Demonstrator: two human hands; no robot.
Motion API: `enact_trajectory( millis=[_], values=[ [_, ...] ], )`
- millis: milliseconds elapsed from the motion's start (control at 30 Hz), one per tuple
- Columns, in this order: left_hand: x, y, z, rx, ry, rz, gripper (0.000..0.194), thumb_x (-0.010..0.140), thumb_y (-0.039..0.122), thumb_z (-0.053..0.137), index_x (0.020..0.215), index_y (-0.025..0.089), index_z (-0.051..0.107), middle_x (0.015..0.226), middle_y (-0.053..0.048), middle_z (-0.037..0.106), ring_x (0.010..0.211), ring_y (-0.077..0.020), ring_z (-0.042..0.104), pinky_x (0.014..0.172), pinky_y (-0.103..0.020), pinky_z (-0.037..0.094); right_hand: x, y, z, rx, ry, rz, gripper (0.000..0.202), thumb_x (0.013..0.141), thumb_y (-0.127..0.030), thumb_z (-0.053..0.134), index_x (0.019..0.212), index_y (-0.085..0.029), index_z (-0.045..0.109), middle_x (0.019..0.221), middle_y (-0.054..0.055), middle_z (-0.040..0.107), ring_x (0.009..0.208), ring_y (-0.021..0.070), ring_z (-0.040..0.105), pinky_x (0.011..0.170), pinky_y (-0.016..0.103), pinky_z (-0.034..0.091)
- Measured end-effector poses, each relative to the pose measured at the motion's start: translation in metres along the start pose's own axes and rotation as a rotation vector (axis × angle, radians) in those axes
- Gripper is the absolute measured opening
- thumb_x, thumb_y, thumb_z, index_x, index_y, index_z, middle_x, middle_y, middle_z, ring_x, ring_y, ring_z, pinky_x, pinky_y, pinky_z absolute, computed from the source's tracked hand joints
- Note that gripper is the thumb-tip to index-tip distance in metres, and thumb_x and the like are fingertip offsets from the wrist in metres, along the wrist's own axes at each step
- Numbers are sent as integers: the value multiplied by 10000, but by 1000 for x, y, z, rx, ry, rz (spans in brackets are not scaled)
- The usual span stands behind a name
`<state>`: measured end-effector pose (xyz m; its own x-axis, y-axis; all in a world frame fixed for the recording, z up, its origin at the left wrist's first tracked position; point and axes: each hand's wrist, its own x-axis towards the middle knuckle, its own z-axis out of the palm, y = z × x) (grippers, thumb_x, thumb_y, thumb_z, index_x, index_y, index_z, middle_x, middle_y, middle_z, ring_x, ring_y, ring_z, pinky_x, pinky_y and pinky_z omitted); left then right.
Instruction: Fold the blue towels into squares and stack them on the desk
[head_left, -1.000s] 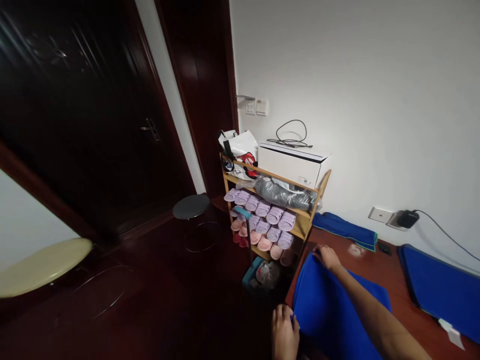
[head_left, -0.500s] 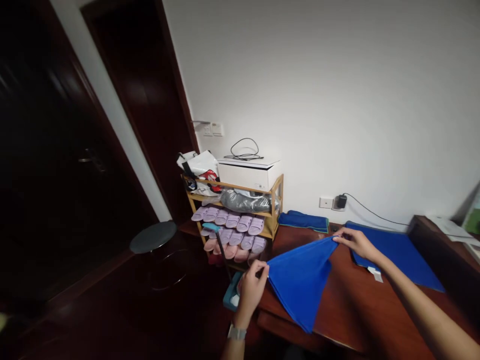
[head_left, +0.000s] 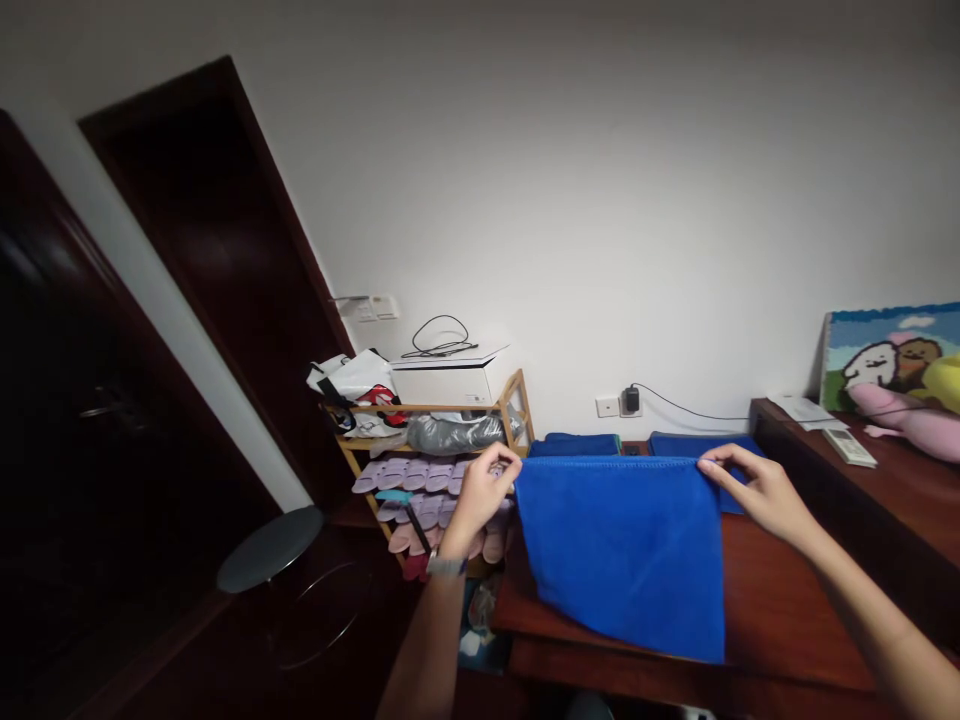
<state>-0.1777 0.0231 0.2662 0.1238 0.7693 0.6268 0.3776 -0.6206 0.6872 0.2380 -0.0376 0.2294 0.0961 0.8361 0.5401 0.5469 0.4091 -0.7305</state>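
A bright blue cloth (head_left: 622, 560) hangs stretched between my two hands over a reddish-brown wooden desk (head_left: 787, 610). My left hand (head_left: 486, 490) pinches its upper left corner, and my right hand (head_left: 754, 490) pinches the upper right corner. The stitched top edge runs nearly straight between them, while the lower part drapes down past the desk's front edge. Behind it, a folded blue cloth (head_left: 574, 445) lies at the back left of the desk. Another blue cloth (head_left: 739, 455), spread flat, is partly hidden behind my right hand and the hanging cloth.
Left of the desk stands a wooden shoe rack (head_left: 525, 405) with purple and pink slippers, a white box (head_left: 442, 382) and a bag on it. A round stool (head_left: 270, 548) is further left. On the right, a raised surface holds a remote control (head_left: 849, 447) and a pink plush toy (head_left: 911, 420).
The cloth has gone from a slanted, bunched drape to a level, facing spread. My right hand has lowered relative to my left, and the view has turned right and upward.
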Motion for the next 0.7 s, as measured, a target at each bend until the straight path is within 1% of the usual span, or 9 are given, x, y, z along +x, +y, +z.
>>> enact_trajectory(
  millis=[67, 100, 167, 200, 300, 367, 467, 600, 700],
  values=[
    [5, -4, 6, -76, -36, -6, 131, 831, 304, 653, 731, 226, 618, 746, 6, 687, 737, -181, 654, 709, -286, 516, -6, -2, 1, -2, 34, 10, 473, 860, -703, 644, 867, -243, 757, 879, 49, 766, 773, 207, 673, 638, 294, 522],
    [5, -6, 9, -105, -38, -7, 128, 820, 298, 646, 723, 226, 603, 744, 5, 684, 734, -180, 651, 700, -285, 512, -9, -2, 2, 6, 45, 10, 473, 861, -702, 644, 853, -242, 752, 878, 51, 766, 784, 210, 679, 661, 297, 534],
    [3, -12, 12, -102, -43, -7, 120, 807, 285, 641, 715, 225, 594, 752, 0, 691, 737, -180, 650, 703, -288, 507, -16, 0, 3, 21, 39, 9, 457, 870, -686, 648, 862, -241, 752, 895, 58, 768, 837, 222, 693, 714, 305, 555],
    [1, -14, 13, -83, -58, -4, 120, 806, 280, 640, 710, 223, 594, 759, -4, 698, 742, -181, 654, 714, -292, 507, -19, 1, 3, 28, 23, 12, 454, 872, -681, 650, 878, -240, 757, 905, 63, 769, 850, 228, 697, 713, 306, 561],
    [-5, -18, 9, -65, -123, 17, 139, 819, 291, 646, 711, 221, 594, 796, -21, 727, 774, -190, 676, 740, -306, 515, -29, 4, 2, 47, -24, 24, 460, 870, -681, 655, 911, -236, 767, 911, 74, 768, 854, 235, 704, 664, 295, 560],
    [-8, -18, 3, -79, -163, 34, 171, 828, 324, 665, 713, 221, 591, 817, -32, 741, 792, -198, 691, 748, -314, 526, -34, 3, 0, 58, -32, 18, 441, 875, -664, 663, 896, -236, 766, 901, 73, 765, 858, 231, 703, 682, 291, 560],
    [-12, -14, -6, -83, -189, 30, 226, 837, 379, 700, 718, 220, 594, 823, -42, 749, 804, -205, 705, 755, -322, 545, -42, -4, -5, 59, -9, -8, 426, 876, -653, 671, 846, -236, 753, 855, 65, 752, 831, 220, 692, 724, 298, 561],
    [-19, -2, -16, -140, -157, 15, 262, 849, 430, 740, 754, 213, 626, 845, -49, 751, 822, -205, 718, 760, -321, 565, -53, -16, -10, 74, 23, -34, 420, 858, -658, 687, 795, -246, 736, 801, 52, 735, 766, 210, 679, 724, 313, 567],
    [-25, 7, -19, -193, -155, 7, 293, 829, 468, 779, 764, 211, 654, 838, -54, 756, 816, -212, 728, 761, -332, 586, -60, -24, -13, 76, 76, -30, 414, 838, -669, 702, 803, -259, 750, 812, 60, 742, 779, 225, 691, 709, 322, 581]
  ],
)
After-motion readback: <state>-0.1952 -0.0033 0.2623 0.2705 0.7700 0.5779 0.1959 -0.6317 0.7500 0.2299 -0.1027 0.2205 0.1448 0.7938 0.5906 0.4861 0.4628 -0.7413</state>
